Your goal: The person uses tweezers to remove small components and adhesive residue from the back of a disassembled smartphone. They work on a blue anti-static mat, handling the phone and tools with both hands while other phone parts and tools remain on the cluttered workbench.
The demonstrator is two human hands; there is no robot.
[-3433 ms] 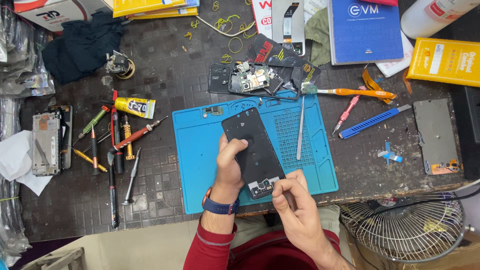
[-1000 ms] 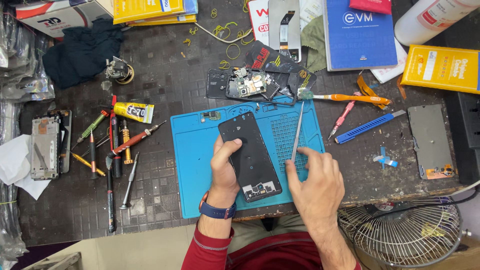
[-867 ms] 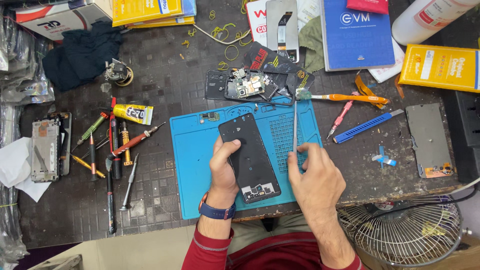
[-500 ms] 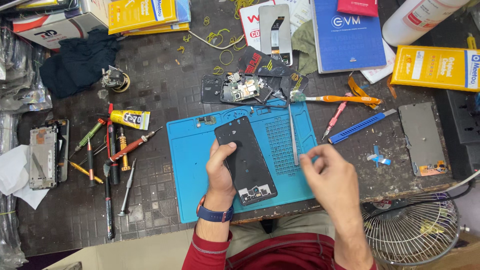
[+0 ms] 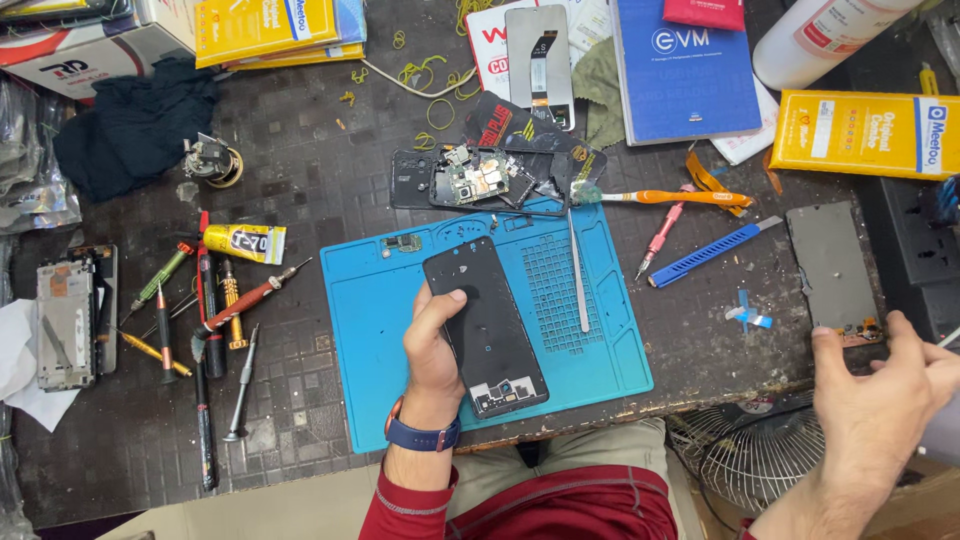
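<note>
1. Far to the left of both hands, a bare phone frame (image 5: 65, 322) lies at the bench edge, and a row of screwdrivers (image 5: 215, 320) and a yellow glue tube (image 5: 245, 242) lie between it and the blue work mat (image 5: 370, 340).
2. The left hand (image 5: 432, 345) grips the black phone panel (image 5: 485, 325) from its left edge: the thumb tip presses on the panel's upper face and the other fingers curl under it, out of sight. A blue watch band sits on that wrist.
3. The panel is over the middle of the mat, tilted, its lower end with the small cut-outs nearest the person.
4. Just right of the panel, apart from the fingers, metal tweezers (image 5: 577, 270) lie on the mat.
5. Above the fingers, beyond the mat, sits a stripped phone with its circuit board (image 5: 470, 178) exposed.
6. Further right lie an orange-handled brush (image 5: 670, 197) and a blue craft knife (image 5: 705, 254).
7. The right hand (image 5: 885, 395) is well right of the mat at the bench edge, fingers (image 5: 830, 345) spread and loose, holding nothing, its fingertips just beside a grey back plate (image 5: 830, 262).
</note>
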